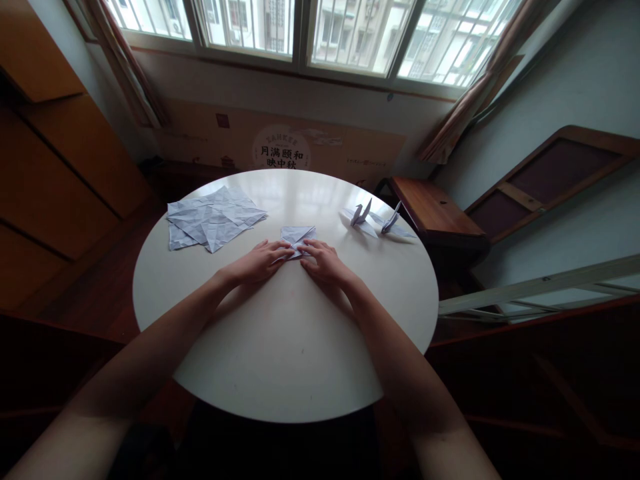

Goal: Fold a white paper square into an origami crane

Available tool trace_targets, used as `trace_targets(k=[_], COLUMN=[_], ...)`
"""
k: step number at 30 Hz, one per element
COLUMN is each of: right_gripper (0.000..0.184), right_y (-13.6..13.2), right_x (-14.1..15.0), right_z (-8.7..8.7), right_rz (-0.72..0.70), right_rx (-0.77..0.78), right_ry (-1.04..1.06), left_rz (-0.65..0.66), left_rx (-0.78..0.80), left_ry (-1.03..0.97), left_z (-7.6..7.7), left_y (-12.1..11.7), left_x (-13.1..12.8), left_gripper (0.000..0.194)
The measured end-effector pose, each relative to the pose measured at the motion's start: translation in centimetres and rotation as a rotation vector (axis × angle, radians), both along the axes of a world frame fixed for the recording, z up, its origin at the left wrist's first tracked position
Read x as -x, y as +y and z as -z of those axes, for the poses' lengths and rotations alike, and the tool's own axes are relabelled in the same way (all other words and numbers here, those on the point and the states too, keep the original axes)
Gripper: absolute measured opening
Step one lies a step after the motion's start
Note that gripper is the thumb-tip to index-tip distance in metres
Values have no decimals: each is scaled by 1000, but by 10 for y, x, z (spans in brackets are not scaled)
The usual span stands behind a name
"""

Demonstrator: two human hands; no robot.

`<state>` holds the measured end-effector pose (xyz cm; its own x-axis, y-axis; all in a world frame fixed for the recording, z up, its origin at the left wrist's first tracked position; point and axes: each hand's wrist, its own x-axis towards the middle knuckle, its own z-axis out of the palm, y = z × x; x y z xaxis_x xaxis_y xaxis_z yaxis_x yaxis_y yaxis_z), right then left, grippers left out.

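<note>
A small folded sheet of white paper (296, 235) lies on the round white table, with crossing creases and a diagonal flap on its top. My left hand (265, 259) rests on its left side, fingers stretched out and touching the paper. From the right, my right hand (323, 259) lays its spread fingers on the paper's lower right part, thumb near the bottom edge. The fingers of both hands cover the paper's near portion. Two folded paper cranes stand at the right: one crane (360, 215) nearer the middle, the other crane (392, 221) farther right.
A pile of creased paper sheets (213, 217) lies on the left of the round table (270, 360). Beyond the table are a printed banner (200, 137) and barred windows (355, 33). A wooden stand (435, 207) is behind at right, a wooden cabinet (55, 173) at left.
</note>
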<state>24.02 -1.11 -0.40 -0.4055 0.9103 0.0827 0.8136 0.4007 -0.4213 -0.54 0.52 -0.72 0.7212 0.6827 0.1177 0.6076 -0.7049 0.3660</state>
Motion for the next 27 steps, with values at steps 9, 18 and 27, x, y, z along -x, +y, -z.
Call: trace_targets(k=[9,18,27], right_gripper=[48,47,48], right_y=[-2,-1,0], right_x=[1,1,0], right_z=[-7,-4,-3], right_rz=[-1,2,-6], right_rx=[11,1,-2], right_ry=[-4,-1,-13], left_rz=[-12,2,-1], left_rx=[11,-23,-9], left_ry=[23,6,24], left_z=[1,7,1], left_y=[1,4,1], left_x=[0,3,0], left_gripper=[45,46,46])
